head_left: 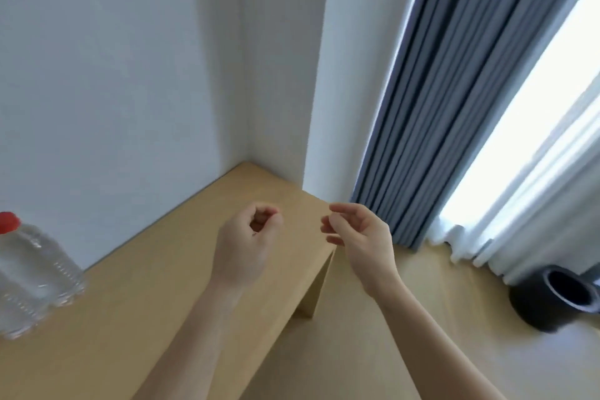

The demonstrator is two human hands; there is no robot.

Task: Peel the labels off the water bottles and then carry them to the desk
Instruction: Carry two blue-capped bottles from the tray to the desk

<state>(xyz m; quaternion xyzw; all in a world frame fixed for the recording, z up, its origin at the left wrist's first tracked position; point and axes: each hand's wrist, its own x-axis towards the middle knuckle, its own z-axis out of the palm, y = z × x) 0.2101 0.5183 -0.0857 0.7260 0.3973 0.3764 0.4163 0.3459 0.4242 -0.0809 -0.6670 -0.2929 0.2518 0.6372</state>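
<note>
A clear water bottle (31, 282) with a red cap and no label stands on the light wooden desk (156, 295) at the far left, partly cut off by the frame edge. My left hand (246, 243) hovers over the desk's right end, fingers curled into a loose fist with nothing in it. My right hand (357, 237) floats just past the desk's right edge, fingers loosely bent and apart, holding nothing. Both hands are well to the right of the bottle.
The desk sits in a white wall corner (246, 75). Grey curtains (454, 91) and white sheers (519, 204) hang at the right by a bright window. A dark round bin (558, 295) stands on the floor at the right.
</note>
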